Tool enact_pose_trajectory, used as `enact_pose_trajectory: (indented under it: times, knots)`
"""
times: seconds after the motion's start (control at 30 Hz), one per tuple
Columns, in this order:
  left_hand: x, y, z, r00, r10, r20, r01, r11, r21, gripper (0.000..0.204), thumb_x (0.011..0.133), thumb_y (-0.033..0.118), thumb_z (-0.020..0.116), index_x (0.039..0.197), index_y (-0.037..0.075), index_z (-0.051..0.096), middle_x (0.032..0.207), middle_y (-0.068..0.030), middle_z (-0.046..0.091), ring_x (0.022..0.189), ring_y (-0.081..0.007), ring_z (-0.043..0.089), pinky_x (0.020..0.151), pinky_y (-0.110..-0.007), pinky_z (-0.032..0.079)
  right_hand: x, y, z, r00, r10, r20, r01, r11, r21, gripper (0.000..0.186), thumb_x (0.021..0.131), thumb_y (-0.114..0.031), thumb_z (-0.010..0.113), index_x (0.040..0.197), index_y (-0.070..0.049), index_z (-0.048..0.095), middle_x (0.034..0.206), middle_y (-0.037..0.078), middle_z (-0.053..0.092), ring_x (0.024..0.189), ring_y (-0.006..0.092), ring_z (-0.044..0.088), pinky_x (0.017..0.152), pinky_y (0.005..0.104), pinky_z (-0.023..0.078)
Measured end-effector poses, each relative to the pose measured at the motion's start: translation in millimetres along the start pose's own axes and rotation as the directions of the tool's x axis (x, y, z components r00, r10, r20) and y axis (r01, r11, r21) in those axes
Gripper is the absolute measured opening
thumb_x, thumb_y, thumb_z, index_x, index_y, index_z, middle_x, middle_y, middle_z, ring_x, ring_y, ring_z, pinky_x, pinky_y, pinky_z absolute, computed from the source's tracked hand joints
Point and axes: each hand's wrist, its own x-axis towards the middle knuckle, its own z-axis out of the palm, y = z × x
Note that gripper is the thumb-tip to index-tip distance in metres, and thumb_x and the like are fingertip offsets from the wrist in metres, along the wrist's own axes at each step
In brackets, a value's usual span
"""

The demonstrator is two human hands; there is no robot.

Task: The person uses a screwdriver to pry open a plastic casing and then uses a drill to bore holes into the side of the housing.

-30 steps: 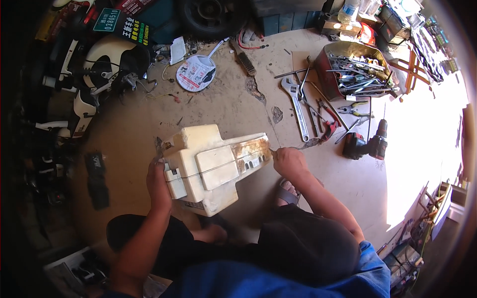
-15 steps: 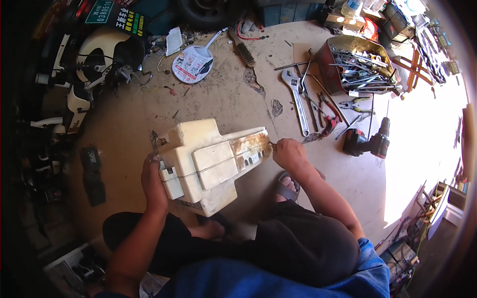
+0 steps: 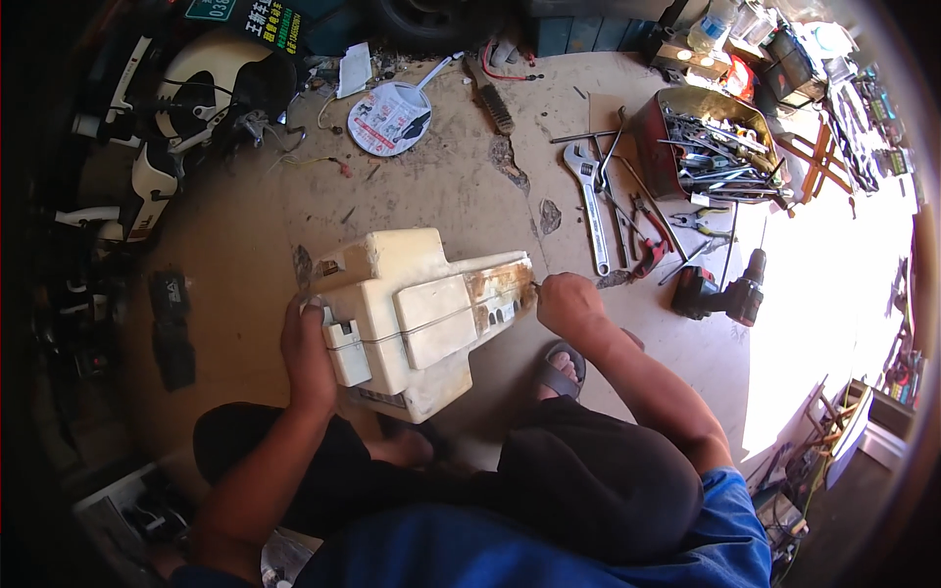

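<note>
A bulky cream plastic casing (image 3: 431, 318) is held up above my knees, tilted, with brown rust-like stains on its narrower right part. A thin dark seam line runs along its side. My left hand (image 3: 309, 358) grips the wide left end, thumb on top and the other fingers mostly hidden behind it. At the stained narrow end my right hand (image 3: 570, 306) is closed in a fist against the edge. A small dark tip shows between its fingers and the casing, too little to name.
On the floor ahead lie an adjustable wrench (image 3: 591, 211), red-handled pliers (image 3: 652, 240) and a cordless drill (image 3: 722, 291). A tool bin (image 3: 659, 162) full of metal tools stands behind them. A round hand fan (image 3: 389, 120) and a wire brush (image 3: 495, 106) lie farther off. Scooter parts (image 3: 201, 93) crowd the left.
The view has shifted slightly, so the floor tools sit a little lower and the casing a bit farther right. Both hands keep their places on the casing.
</note>
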Motion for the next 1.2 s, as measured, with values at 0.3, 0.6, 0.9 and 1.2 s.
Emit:
enact_pose_trajectory:
  times: [0.3, 0.6, 0.9, 1.2]
  knots:
    - [-5, 7, 13, 0.998, 0.041, -0.047, -0.038, 0.998, 0.057, 0.038, 0.109, 0.029, 0.051, 0.129, -0.002, 0.063, 0.115, -0.0118, 0.069, 0.103, -0.0201, 0.065, 0.096, -0.037, 0.053, -12, -25, -41, 0.997, -0.075, 0.026, 0.076, 0.996, -0.041, 0.022, 0.090, -0.015, 0.065, 0.094, -0.003, 0.082, 0.097, 0.023, 0.080, 0.093, 0.0403, 0.079, 0.084, 0.0474, 0.063]
    - [2, -13, 0, 0.996, 0.008, -0.091, -0.003, 0.999, 0.055, 0.038, 0.109, 0.030, 0.051, 0.127, -0.001, 0.064, 0.115, -0.0112, 0.069, 0.104, -0.0209, 0.065, 0.097, -0.036, 0.051, -46, -75, -82, 0.970, -0.231, -0.079, 0.238, 0.966, 0.100, 0.022, 0.090, -0.015, 0.062, 0.086, -0.003, 0.079, 0.089, 0.024, 0.077, 0.089, 0.0430, 0.077, 0.082, 0.0509, 0.062]
    - [8, -10, 2, 0.999, 0.032, -0.042, -0.030, 0.999, 0.042, 0.043, 0.110, 0.032, 0.051, 0.136, -0.002, 0.063, 0.124, -0.0132, 0.069, 0.113, -0.0214, 0.064, 0.102, -0.037, 0.050, 1, 40, 10, 0.996, -0.094, -0.009, 0.092, 0.989, -0.112, 0.025, 0.098, -0.023, 0.064, 0.096, -0.006, 0.084, 0.090, 0.018, 0.080, 0.090, 0.0372, 0.080, 0.082, 0.0482, 0.062]
    - [-14, 1, 1, 0.989, 0.142, -0.044, -0.135, 0.982, 0.131, 0.051, 0.115, 0.039, 0.052, 0.145, -0.002, 0.055, 0.137, -0.0156, 0.064, 0.125, -0.0230, 0.061, 0.110, -0.037, 0.048, -28, -31, -20, 0.931, 0.129, -0.341, 0.057, 0.872, 0.486, 0.033, 0.108, -0.030, 0.065, 0.093, 0.000, 0.071, 0.086, 0.025, 0.074, 0.082, 0.0487, 0.071, 0.074, 0.0545, 0.056]
